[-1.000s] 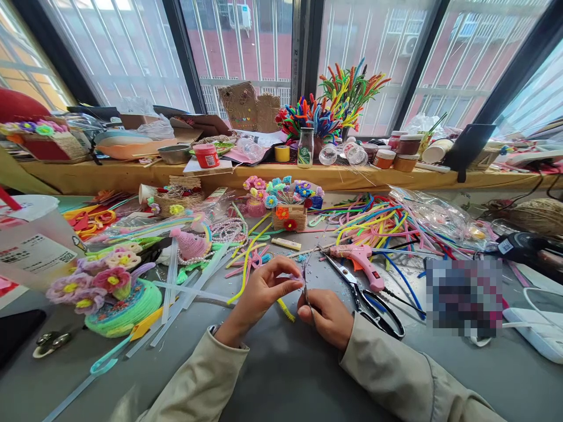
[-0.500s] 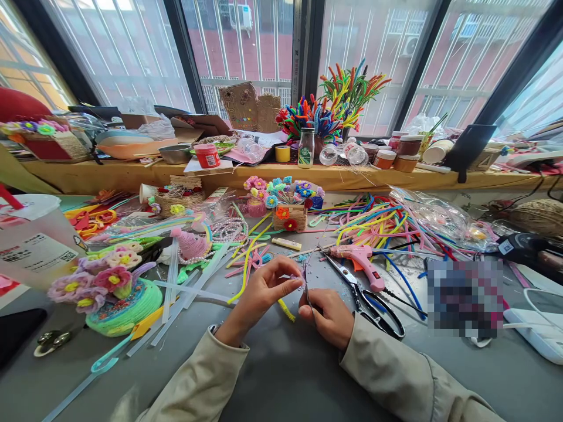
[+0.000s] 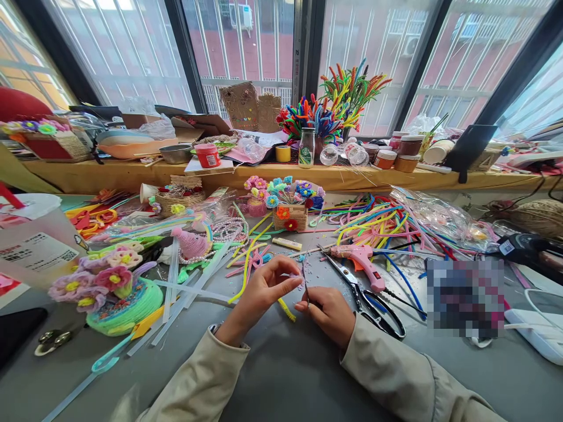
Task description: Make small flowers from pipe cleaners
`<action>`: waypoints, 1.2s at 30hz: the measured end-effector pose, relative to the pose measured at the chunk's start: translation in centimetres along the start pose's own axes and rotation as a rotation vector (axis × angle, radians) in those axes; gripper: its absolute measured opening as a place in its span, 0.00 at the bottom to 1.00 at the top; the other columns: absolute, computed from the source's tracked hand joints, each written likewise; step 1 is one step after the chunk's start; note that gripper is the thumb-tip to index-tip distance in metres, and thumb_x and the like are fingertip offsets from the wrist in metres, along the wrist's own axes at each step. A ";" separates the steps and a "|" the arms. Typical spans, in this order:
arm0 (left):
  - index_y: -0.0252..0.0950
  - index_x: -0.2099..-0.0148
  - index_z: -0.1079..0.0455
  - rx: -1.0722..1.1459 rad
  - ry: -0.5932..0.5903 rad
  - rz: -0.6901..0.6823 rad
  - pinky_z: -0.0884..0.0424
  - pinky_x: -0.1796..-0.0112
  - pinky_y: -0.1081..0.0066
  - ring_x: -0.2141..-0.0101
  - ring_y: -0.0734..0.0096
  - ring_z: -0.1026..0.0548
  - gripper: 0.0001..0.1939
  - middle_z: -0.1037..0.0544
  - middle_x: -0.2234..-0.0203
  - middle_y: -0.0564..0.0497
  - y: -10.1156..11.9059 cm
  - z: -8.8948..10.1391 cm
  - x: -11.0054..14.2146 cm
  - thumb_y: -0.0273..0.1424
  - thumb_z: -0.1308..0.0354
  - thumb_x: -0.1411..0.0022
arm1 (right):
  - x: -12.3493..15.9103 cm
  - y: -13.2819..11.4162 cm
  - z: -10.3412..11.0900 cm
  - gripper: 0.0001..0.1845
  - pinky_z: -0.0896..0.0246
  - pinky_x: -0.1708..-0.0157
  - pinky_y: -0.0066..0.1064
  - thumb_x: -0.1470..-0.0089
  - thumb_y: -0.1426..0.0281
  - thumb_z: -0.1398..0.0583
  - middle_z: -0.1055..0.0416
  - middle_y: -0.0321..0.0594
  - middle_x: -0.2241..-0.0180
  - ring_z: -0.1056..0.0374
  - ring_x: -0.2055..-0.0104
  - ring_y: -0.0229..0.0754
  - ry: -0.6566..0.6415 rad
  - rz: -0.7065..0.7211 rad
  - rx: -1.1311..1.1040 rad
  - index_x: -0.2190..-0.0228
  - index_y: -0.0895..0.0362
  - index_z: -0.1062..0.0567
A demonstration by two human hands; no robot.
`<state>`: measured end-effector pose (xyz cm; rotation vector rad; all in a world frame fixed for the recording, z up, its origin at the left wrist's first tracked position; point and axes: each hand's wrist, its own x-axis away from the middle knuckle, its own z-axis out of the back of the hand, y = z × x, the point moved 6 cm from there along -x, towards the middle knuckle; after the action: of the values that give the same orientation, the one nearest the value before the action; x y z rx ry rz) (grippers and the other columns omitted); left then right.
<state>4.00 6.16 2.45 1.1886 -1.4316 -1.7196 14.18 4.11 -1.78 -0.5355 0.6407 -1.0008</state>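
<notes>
Head view shows me, nearest and left of the pink glue gun (image 3: 359, 259), the right hand (image 3: 329, 312) curled closed around a slim metal tool (image 3: 307, 286) pointing up, with the left hand (image 3: 269, 287) arched beside it, thumb and forefinger pinched on a small purple piece (image 3: 296, 276). That piece sits at the left fingertips, next to the tool; whether they touch I cannot tell. Black-handled scissors (image 3: 361, 301) lie just this side of the glue gun, and a flower-filled box (image 3: 290, 217) stands beyond it.
</notes>
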 end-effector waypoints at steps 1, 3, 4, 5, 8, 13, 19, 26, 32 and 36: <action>0.34 0.71 0.36 0.003 0.002 0.002 0.40 0.64 0.74 0.67 0.74 0.36 0.03 0.36 0.73 0.53 0.0 0.0 0.0 0.26 0.45 0.51 | 0.0 -0.1 0.0 0.28 0.54 0.79 0.24 0.52 0.50 0.57 0.41 0.35 0.86 0.47 0.81 0.32 0.002 0.007 -0.004 0.85 0.60 0.36; 0.34 0.71 0.36 0.008 0.006 0.004 0.40 0.64 0.74 0.67 0.75 0.37 0.03 0.36 0.73 0.53 0.0 0.0 0.0 0.27 0.45 0.51 | 0.1 -0.2 0.0 0.29 0.55 0.80 0.24 0.52 0.50 0.58 0.43 0.34 0.86 0.48 0.82 0.31 0.003 0.023 -0.011 0.85 0.60 0.36; 0.34 0.71 0.36 0.010 0.003 0.008 0.40 0.65 0.74 0.68 0.75 0.37 0.03 0.36 0.73 0.53 0.1 0.0 0.1 0.27 0.45 0.51 | 0.2 -0.3 0.0 0.30 0.56 0.81 0.24 0.52 0.49 0.59 0.43 0.34 0.86 0.49 0.82 0.31 0.003 0.033 -0.014 0.85 0.60 0.36; 0.33 0.71 0.36 0.011 -0.002 0.015 0.40 0.65 0.74 0.68 0.75 0.37 0.03 0.36 0.74 0.53 0.1 -0.1 0.1 0.27 0.45 0.51 | 0.2 -0.3 0.1 0.31 0.56 0.81 0.24 0.52 0.49 0.60 0.44 0.33 0.86 0.49 0.83 0.31 0.003 0.042 -0.018 0.84 0.60 0.35; 0.33 0.71 0.36 0.021 -0.023 0.045 0.40 0.65 0.74 0.69 0.75 0.37 0.03 0.36 0.74 0.53 0.0 -0.2 0.2 0.27 0.45 0.51 | 0.3 -0.4 0.1 0.30 0.57 0.82 0.24 0.52 0.49 0.60 0.44 0.33 0.86 0.50 0.83 0.31 0.002 0.056 -0.021 0.83 0.60 0.35; 0.34 0.72 0.37 0.060 -0.011 0.058 0.40 0.66 0.75 0.69 0.76 0.37 0.03 0.36 0.74 0.53 0.0 -0.2 0.1 0.27 0.45 0.51 | 0.1 -0.2 0.0 0.29 0.57 0.81 0.24 0.52 0.50 0.57 0.43 0.33 0.86 0.50 0.82 0.31 0.005 0.026 0.015 0.85 0.60 0.35; 0.34 0.72 0.36 0.078 0.014 0.056 0.39 0.66 0.74 0.69 0.75 0.36 0.03 0.36 0.74 0.54 0.1 -0.1 0.0 0.27 0.44 0.52 | 0.1 -0.3 0.1 0.30 0.56 0.81 0.24 0.53 0.49 0.58 0.44 0.33 0.87 0.50 0.83 0.31 0.003 0.021 0.010 0.85 0.60 0.35; 0.34 0.72 0.37 0.048 -0.030 0.059 0.39 0.66 0.75 0.69 0.75 0.36 0.03 0.36 0.74 0.53 0.1 -0.3 0.1 0.27 0.45 0.51 | 0.2 -0.4 0.0 0.31 0.58 0.81 0.24 0.52 0.49 0.60 0.45 0.33 0.87 0.51 0.83 0.31 0.008 0.043 0.010 0.85 0.60 0.35; 0.34 0.72 0.37 0.033 -0.007 0.050 0.39 0.66 0.73 0.69 0.74 0.36 0.03 0.36 0.74 0.53 0.2 -0.2 0.1 0.27 0.45 0.52 | 0.1 -0.4 0.1 0.31 0.57 0.81 0.24 0.53 0.49 0.58 0.44 0.34 0.87 0.50 0.82 0.31 0.012 0.033 0.011 0.86 0.61 0.35; 0.34 0.72 0.37 0.032 -0.026 0.071 0.39 0.67 0.74 0.70 0.74 0.36 0.04 0.36 0.74 0.53 0.2 -0.4 0.1 0.28 0.44 0.52 | 0.2 -0.6 0.1 0.33 0.57 0.82 0.24 0.52 0.49 0.61 0.44 0.33 0.87 0.50 0.83 0.31 0.001 0.063 -0.006 0.84 0.61 0.34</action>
<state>4.31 5.83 2.61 1.1219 -1.5044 -1.6754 14.00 3.62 -1.31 -0.5174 0.6580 -0.9398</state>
